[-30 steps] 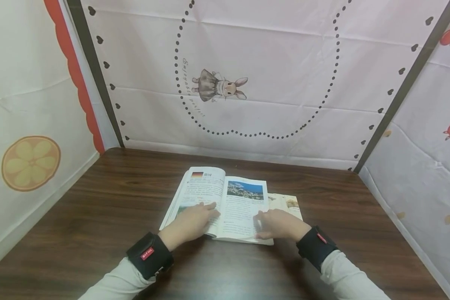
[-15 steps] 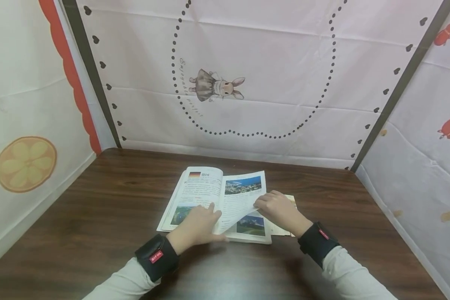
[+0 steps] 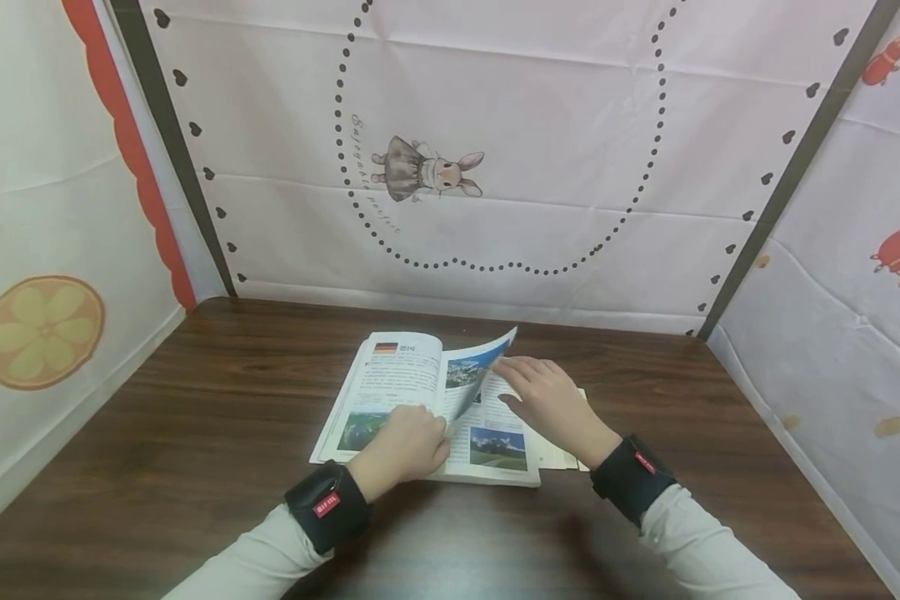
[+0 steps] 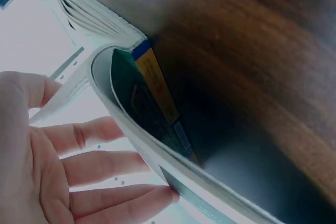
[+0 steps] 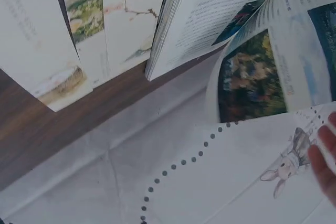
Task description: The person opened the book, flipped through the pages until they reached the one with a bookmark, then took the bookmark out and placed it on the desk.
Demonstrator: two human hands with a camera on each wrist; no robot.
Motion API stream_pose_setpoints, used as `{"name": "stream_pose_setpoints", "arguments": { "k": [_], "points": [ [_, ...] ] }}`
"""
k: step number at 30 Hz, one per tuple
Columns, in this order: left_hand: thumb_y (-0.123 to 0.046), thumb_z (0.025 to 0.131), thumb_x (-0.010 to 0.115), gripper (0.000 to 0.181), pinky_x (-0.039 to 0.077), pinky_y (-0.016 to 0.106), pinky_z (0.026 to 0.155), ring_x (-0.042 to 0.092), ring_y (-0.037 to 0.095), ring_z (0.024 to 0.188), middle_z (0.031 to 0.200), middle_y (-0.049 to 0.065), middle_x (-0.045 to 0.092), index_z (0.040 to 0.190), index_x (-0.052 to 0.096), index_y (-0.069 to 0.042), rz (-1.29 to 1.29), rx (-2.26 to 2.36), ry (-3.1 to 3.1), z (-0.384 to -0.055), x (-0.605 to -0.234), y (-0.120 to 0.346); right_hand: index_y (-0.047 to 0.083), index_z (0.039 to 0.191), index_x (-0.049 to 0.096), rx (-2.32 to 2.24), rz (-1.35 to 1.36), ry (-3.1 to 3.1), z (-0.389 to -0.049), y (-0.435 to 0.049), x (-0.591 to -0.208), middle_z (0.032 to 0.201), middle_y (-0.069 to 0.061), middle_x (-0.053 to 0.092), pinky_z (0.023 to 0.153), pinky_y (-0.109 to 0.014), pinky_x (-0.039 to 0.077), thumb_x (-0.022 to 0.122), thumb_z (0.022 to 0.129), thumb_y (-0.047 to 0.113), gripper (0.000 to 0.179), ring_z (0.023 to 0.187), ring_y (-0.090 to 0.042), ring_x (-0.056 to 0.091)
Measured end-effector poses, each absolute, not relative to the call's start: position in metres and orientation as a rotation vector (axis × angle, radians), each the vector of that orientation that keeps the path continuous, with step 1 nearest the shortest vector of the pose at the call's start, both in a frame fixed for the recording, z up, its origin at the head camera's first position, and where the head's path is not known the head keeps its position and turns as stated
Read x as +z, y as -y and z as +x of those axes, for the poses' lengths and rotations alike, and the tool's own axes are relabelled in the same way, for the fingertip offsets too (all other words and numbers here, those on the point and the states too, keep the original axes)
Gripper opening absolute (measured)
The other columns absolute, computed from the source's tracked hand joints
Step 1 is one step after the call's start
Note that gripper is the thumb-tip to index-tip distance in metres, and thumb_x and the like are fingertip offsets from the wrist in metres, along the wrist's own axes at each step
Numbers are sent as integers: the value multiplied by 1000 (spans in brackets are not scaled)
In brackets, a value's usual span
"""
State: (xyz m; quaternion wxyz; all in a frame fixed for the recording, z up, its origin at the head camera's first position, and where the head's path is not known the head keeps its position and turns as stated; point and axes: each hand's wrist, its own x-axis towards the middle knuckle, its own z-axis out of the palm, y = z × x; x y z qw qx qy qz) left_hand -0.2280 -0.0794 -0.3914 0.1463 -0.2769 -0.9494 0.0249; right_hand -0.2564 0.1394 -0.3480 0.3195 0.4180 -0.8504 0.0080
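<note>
An open book (image 3: pixel 506 477) with printed text and colour photos lies on the brown table. One page (image 3: pixel 467 357) stands lifted and curls over toward the left. My left hand (image 3: pixel 407 442) is over the lower middle of the book; in the left wrist view the page's corner sits between thumb and index finger, while the other fingers (image 4: pixel 105 169) lie along the left-hand pages. My right hand (image 3: pixel 553 407) hovers over the right side, its spread fingertips right at the curling page. In the right wrist view, the right fingers (image 5: pixel 324 153) show apart at the edge.
Pale illustrated cards (image 5: pixel 47 51) lie under and beside the book's right side. Behind the table (image 3: pixel 217 400) hangs a white cloth (image 3: pixel 555 150) with a rabbit print, and patterned cloth walls (image 3: pixel 817 275) stand at both sides.
The page was flat, then raised at its lower right corner by my right hand, and now curls leftward. My right hand has moved up and loosened. The left thumb has drawn in to the page.
</note>
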Motion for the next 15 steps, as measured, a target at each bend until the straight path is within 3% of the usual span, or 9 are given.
{"name": "stream_pose_setpoints", "arguments": {
  "k": [4,8,12,15],
  "points": [
    [-25,89,56,38,28,25,42,38,13,43,47,-1,40,55,49,-10,-601,-230,2829,-226,-386,82,3,122,59,91,1008,2503,-256,-142,-354,118,-14,65,90,-43,51,73,82,26,48,110,-29,62],
    [-27,92,53,44,25,22,41,35,12,41,47,-2,37,53,41,-12,-274,-728,2844,-226,-381,91,2,129,55,37,1101,2803,-255,-147,-369,131,-19,57,95,-47,48,66,83,45,64,120,-33,56],
    [-26,93,53,30,33,21,44,47,9,48,58,5,56,78,61,-1,-88,-1178,2774,-233,-379,109,5,140,44,106,1151,3064,-255,-148,-383,144,-17,44,102,-49,42,66,78,57,84,132,-33,44],
    [-18,92,55,28,42,22,50,59,12,59,76,14,69,102,63,6,-29,-1417,2694,-238,-381,125,8,142,40,149,1119,3179,-254,-146,-388,148,-15,39,105,-49,38,68,76,57,87,137,-31,38]
  ]
}}
